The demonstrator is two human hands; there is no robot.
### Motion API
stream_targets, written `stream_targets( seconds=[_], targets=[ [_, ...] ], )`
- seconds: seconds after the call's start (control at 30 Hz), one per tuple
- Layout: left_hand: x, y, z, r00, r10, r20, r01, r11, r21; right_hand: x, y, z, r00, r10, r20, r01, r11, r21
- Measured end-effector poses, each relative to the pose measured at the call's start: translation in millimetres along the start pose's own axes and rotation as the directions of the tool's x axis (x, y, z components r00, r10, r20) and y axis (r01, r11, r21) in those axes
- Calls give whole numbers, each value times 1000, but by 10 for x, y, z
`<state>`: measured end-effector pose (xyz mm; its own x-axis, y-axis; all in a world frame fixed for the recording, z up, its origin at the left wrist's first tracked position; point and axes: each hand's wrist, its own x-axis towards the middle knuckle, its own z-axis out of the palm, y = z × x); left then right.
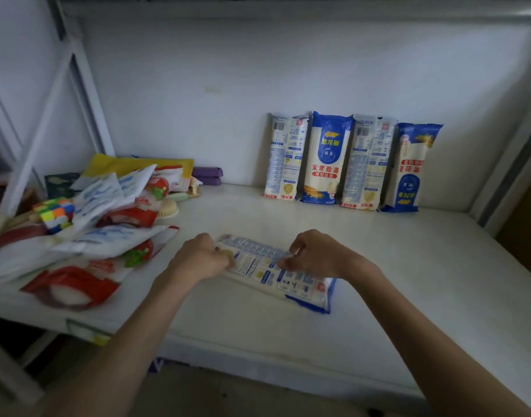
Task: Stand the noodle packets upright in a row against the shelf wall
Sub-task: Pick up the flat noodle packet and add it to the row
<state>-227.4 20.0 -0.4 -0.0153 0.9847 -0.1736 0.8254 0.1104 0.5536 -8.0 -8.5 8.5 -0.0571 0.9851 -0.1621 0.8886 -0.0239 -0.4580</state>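
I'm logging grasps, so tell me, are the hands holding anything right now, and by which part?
Both hold the flat noodle packet: the left hand grips its left end, and the fingers of the right hand pinch its far edge near the middle.

The left hand [198,257] hides one end of the lying packet [277,276]; the pouch pile [86,236] is blurred.

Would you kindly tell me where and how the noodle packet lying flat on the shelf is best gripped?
Grip the noodle packet across its narrow width, fingers round the two long edges, coming from above, since it lies flat and slantwise. Holds near its far end, by the left hand, and midway, by the right hand, should stop it sagging.
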Motion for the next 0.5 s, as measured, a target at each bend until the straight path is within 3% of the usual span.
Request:
stream_targets(
  seconds=[0.13,0.27,0.5],
  targets=[
    [69,96,-35,996,-89,19,90,996,-25,69,22,-9,1000,1,27,-2,999,34],
    [99,158,-88,991,-130,17,131,989,-68,96,127,-111,994,67,92,-87,967,238],
    [259,74,-122,973,-184,137,226,873,-433,126,245,-174,984,51,168,-130,859,495]
  ],
)
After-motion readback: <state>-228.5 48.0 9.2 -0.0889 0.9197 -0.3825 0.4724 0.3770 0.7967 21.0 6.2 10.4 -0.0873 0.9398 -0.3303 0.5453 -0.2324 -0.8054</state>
